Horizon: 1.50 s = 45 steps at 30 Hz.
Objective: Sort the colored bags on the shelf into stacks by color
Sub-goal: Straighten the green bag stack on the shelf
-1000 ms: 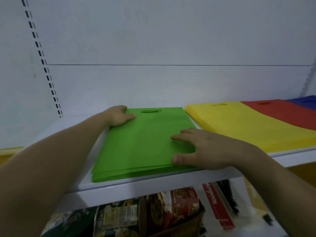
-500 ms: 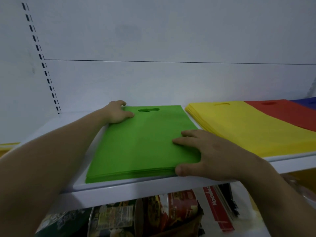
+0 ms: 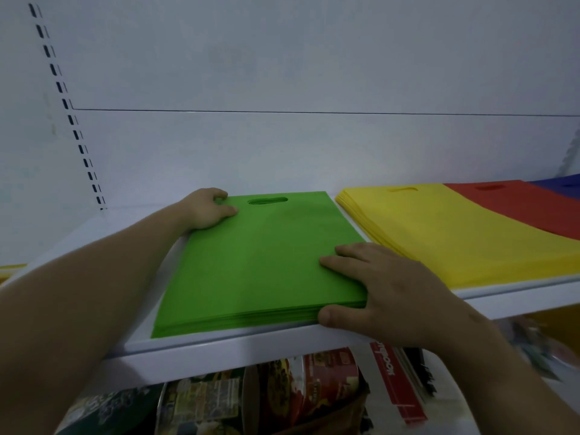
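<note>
A: Where's the stack of flat green fabric bags (image 3: 260, 262) relative to the hands?
B: On the white shelf (image 3: 219, 350), long axis front-to-back, cut-out handle at the far end. The left hand (image 3: 207, 210) curls round its far-left corner; the right hand (image 3: 376, 290) lies flat on the near-right corner, thumb against the front edge.
A: Right side?
B: The yellow bag stack (image 3: 439, 233) is just beside it, a gap between. Looks like edge-squaring.

Shop: slotted wall upright (image 3: 71, 120), white display shelf (image 3: 219, 356), packaged goods (image 3: 317, 387) stocked beneath.
</note>
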Motion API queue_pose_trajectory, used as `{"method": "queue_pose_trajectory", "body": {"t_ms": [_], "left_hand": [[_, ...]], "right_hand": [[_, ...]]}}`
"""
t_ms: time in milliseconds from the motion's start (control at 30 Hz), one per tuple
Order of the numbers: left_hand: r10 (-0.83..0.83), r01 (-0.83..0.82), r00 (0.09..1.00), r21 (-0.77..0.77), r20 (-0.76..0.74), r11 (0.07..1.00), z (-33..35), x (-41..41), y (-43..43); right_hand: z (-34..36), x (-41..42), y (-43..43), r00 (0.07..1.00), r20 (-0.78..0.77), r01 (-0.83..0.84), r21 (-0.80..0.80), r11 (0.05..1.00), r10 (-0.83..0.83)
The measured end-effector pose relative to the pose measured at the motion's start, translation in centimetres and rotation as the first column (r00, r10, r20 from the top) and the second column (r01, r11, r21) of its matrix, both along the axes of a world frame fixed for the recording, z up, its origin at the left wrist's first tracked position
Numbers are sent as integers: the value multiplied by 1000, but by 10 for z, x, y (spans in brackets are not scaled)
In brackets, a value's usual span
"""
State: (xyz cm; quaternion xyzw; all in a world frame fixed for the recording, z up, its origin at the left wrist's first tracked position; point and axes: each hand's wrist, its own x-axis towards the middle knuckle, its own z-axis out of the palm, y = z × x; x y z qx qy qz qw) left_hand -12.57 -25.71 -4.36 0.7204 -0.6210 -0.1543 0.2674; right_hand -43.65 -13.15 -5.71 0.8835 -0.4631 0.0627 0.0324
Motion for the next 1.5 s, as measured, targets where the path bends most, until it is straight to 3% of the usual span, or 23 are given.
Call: {"method": "queue_pose_trajectory", "body": {"t_ms": [433, 633, 833, 1033, 1233, 1500], "left_hand": [[-31, 31, 999, -5, -7, 999, 0, -2, 6], [-70, 70, 998, 80, -9, 994, 5, -8, 9], [-82, 78, 993, 44, 85, 996, 15, -8, 17], [-137, 137, 982, 8, 133, 990, 30, -18, 36], [-166, 171, 962, -2, 218, 985, 47, -57, 65], [-173, 179, 953, -4, 250, 984, 49, -171, 87]], "right_hand": [[-5, -1, 2, 1000, -23, 0, -36, 999, 0], [0, 1, 1, 1000, -21, 4, 24, 1000, -4], [19, -1, 4, 996, 84, 15, 175, 984, -30], [39, -6, -22, 981, 187, 29, 127, 991, -53], [46, -23, -47, 981, 181, 46, 114, 992, -66], [42, -98, -72, 991, 115, -75, 69, 995, 66]]}}
